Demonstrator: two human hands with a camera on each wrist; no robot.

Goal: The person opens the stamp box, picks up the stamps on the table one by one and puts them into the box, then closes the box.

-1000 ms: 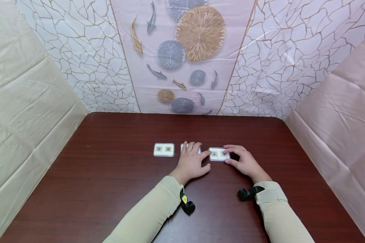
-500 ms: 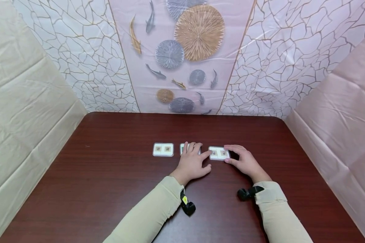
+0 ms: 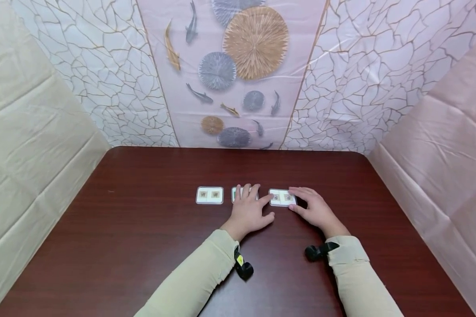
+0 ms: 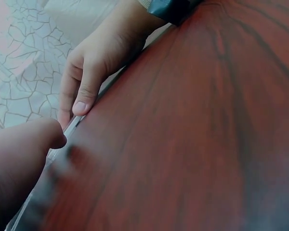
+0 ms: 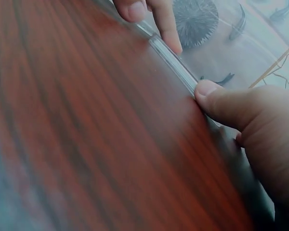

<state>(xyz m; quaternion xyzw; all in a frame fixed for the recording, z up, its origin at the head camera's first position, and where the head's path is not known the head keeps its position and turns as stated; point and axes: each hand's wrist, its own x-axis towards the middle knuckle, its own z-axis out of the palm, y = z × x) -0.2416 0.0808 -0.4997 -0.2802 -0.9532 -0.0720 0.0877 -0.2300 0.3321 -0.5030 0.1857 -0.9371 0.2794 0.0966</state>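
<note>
Three flat clear cases with white inserts lie in a row across the table in the head view. My left hand point(image 3: 247, 214) is spread over the middle case point(image 3: 234, 194), hiding much of it. Its index fingertip reaches the left end of the right case point(image 3: 280, 203), which shows two small stamp-like squares. My right hand point(image 3: 317, 212) pinches that case's right end, thumb on the near edge and fingers at the far edge. Up close in the right wrist view, the thumb point(image 5: 212, 94) presses the case's side. The left case point(image 3: 209, 201), also with two small squares, stands apart from both hands.
A dark red wooden table point(image 3: 150, 246) spreads under both arms. Patterned cloth point(image 3: 123, 75) hangs behind its far edge, with pale cloth on both sides. A black wrist camera point(image 3: 243, 269) sits below the left cuff, another point(image 3: 315, 252) by the right.
The right case has slid slightly away from me, level with the others. My right index finger has moved off its top to the far edge. The left hand keeps its place; the head view shifts slightly.
</note>
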